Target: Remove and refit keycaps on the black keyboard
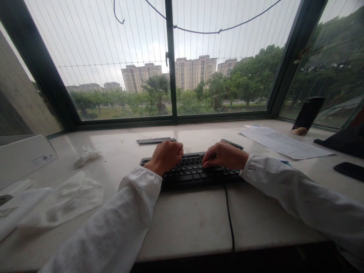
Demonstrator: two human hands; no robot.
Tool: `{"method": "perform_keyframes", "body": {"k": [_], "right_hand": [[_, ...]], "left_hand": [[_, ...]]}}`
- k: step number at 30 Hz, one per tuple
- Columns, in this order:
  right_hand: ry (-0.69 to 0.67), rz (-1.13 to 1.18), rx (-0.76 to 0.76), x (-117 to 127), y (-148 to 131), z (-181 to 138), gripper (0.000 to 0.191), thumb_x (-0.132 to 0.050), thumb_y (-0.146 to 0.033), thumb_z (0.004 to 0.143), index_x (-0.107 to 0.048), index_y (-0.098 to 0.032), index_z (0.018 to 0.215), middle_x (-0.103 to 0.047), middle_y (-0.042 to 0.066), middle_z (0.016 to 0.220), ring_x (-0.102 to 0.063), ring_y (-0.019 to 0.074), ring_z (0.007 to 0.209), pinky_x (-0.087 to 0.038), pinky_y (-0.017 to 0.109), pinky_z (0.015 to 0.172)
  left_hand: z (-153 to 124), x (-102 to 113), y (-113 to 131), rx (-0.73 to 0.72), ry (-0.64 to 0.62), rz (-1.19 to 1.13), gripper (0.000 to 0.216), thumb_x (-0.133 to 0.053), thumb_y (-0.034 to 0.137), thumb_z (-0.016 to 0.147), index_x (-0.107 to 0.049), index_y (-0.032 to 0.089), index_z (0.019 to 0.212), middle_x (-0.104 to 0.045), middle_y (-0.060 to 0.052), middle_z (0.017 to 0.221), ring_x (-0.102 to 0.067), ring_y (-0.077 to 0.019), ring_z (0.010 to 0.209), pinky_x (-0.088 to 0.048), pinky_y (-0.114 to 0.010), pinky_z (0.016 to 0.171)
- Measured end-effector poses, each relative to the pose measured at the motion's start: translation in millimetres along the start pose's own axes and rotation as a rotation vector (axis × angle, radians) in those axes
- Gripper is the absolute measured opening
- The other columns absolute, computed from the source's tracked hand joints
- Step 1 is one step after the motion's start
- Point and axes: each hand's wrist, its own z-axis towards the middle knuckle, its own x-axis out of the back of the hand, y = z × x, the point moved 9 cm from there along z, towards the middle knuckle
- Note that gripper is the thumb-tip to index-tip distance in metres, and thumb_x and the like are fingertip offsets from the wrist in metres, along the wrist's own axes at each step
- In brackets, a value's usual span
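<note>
A black keyboard [196, 175] lies on the pale stone sill, with its cable [229, 216] running over the front edge. My left hand [167, 155] is closed in a fist above the keyboard's left part; whatever it may hold is hidden. Over the right part, my right hand [226, 154] has its fingers drawn together, tips down at the keys. Nothing I can name shows between them. Thin dark grey strips [155, 140] lie behind my left hand, and another dark strip [233, 144] lies behind my right.
To the left are a white box [25, 157], a crumpled white glove [87, 156] and a thin white sheet or bag [76, 193]. Printed paper [280, 142], a propped black phone-like object [309, 113] and a flat dark object [349, 170] lie right. A window [173, 121] borders the back.
</note>
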Motion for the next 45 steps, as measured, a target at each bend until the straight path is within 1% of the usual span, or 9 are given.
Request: {"method": "perform_keyframes", "body": {"k": [5,11,14,18,22,26,35,42,45], "right_hand": [[-0.021,0.062,-0.029,-1.4,4.3,-0.2,0.032,-0.07,-0.049,0.065,-0.076,-0.022,0.081,-0.073,0.0,0.072,-0.064,0.0145,0.069,-0.044,0.021,0.062],[-0.09,0.222,-0.104,-9.9,21.6,0.7,0.044,-0.071,-0.053,0.06,-0.076,-0.018,0.087,-0.073,0.004,0.081,-0.065,0.0191,0.079,-0.047,0.024,0.069],[-0.138,0.243,-0.092,-12.7,24.7,0.1,0.048,-0.07,-0.053,0.061,-0.075,-0.017,0.092,-0.073,0.005,0.084,-0.066,0.0195,0.081,-0.048,0.025,0.07],[-0.168,0.215,-0.061,-12.7,22.3,-0.8,0.045,-0.068,-0.05,0.065,-0.074,-0.017,0.096,-0.073,0.005,0.086,-0.066,0.0192,0.082,-0.048,0.026,0.072],[-0.136,0.173,-0.058,-8.8,18.3,-0.9,0.039,-0.068,-0.047,0.067,-0.075,-0.019,0.093,-0.073,0.003,0.083,-0.066,0.0181,0.08,-0.048,0.025,0.073],[-0.091,0.164,-0.041,-3.3,13.7,-1.3,0.036,-0.069,-0.046,0.066,-0.075,-0.02,0.091,-0.073,0.002,0.081,-0.066,0.0171,0.077,-0.048,0.024,0.07],[-0.054,0.057,-0.053,-3.3,10.7,-2.0,0.029,-0.069,-0.044,0.067,-0.076,-0.023,0.085,-0.073,0.001,0.076,-0.063,0.0144,0.07,-0.045,0.022,0.064],[-0.01,0.05,-0.069,-2.3,6.5,-3.3,0.028,-0.07,-0.043,0.065,-0.076,-0.021,0.08,-0.071,0.003,0.074,-0.062,0.0138,0.068,-0.045,0.022,0.065],[-0.025,0.133,-0.095,-5.8,13.5,-1.6,0.033,-0.072,-0.044,0.062,-0.075,-0.017,0.081,-0.071,0.004,0.074,-0.061,0.014,0.068,-0.045,0.023,0.063]], "left_hand": [[0.0,0.3,1.0,0.001,-0.002,-0.006,0.03,-0.044,0.03,0.082,-0.064,0.016,0.063,-0.057,-0.006,0.056,-0.05,-0.0151,0.052,-0.031,-0.026,0.053],[-0.4,-0.4,0.4,0.014,-0.023,-0.007,0.029,-0.044,0.029,0.082,-0.064,0.016,0.065,-0.06,-0.007,0.06,-0.053,-0.0163,0.056,-0.033,-0.027,0.055],[-0.4,-0.5,0.6,0.009,-0.027,-0.012,0.029,-0.045,0.029,0.082,-0.065,0.016,0.065,-0.061,-0.007,0.06,-0.054,-0.0171,0.057,-0.034,-0.027,0.056],[-0.7,-0.1,1.2,-0.004,-0.017,-0.012,0.029,-0.045,0.03,0.082,-0.066,0.016,0.068,-0.06,-0.007,0.061,-0.055,-0.0179,0.058,-0.035,-0.027,0.057],[-0.8,0.7,1.0,0.0,-0.008,-0.003,0.029,-0.045,0.031,0.082,-0.066,0.017,0.069,-0.06,-0.007,0.061,-0.054,-0.0179,0.058,-0.034,-0.028,0.057],[-0.8,0.5,0.9,0.006,-0.012,-0.005,0.03,-0.044,0.031,0.082,-0.066,0.017,0.068,-0.06,-0.007,0.06,-0.054,-0.0172,0.057,-0.034,-0.027,0.056],[-1.0,-0.7,0.3,0.015,-0.018,-0.004,0.029,-0.045,0.031,0.082,-0.065,0.017,0.066,-0.06,-0.007,0.061,-0.054,-0.0175,0.057,-0.034,-0.028,0.056],[-0.7,-1.0,0.5,0.012,-0.022,0.0,0.03,-0.045,0.031,0.082,-0.065,0.017,0.065,-0.059,-0.007,0.059,-0.053,-0.0163,0.055,-0.033,-0.027,0.055],[-0.7,-1.1,1.4,0.003,-0.019,0.0,0.03,-0.044,0.031,0.082,-0.064,0.017,0.063,-0.059,-0.006,0.058,-0.052,-0.016,0.054,-0.032,-0.027,0.054]]}}
